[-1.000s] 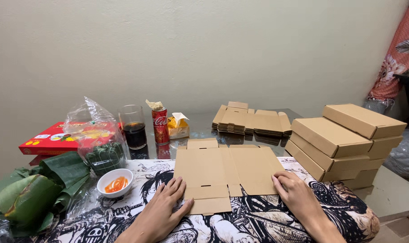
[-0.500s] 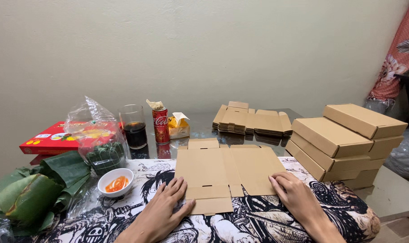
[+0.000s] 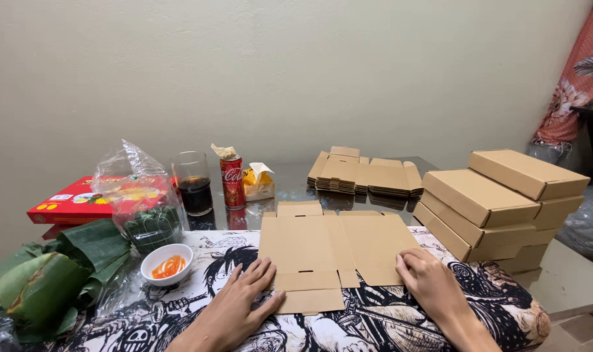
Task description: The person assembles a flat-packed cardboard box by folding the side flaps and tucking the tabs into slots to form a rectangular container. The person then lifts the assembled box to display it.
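Head view: flat cardboard box blank [image 3: 332,251] lies unfolded on the printed cloth [image 3: 388,322] at the near edge of the desk [image 3: 570,283]. Left hand [image 3: 241,303] presses its lower-left flap, fingers [image 3: 260,274] released and spread flat. Right hand [image 3: 430,283] rests at its lower-right corner, fingers loosely curled, grasping nothing. Stack of folded boxes [image 3: 499,202] stands just right; pile of flat blanks [image 3: 365,175] behind; small bowl [image 3: 167,264] left

Glass surface [image 3: 570,280]: printed cloth [image 3: 401,326], flat cardboard blank [image 3: 335,248], stacked boxes [image 3: 499,202], soda can [image 3: 232,182], glass [image 3: 193,183], sauce bowl [image 3: 167,264].
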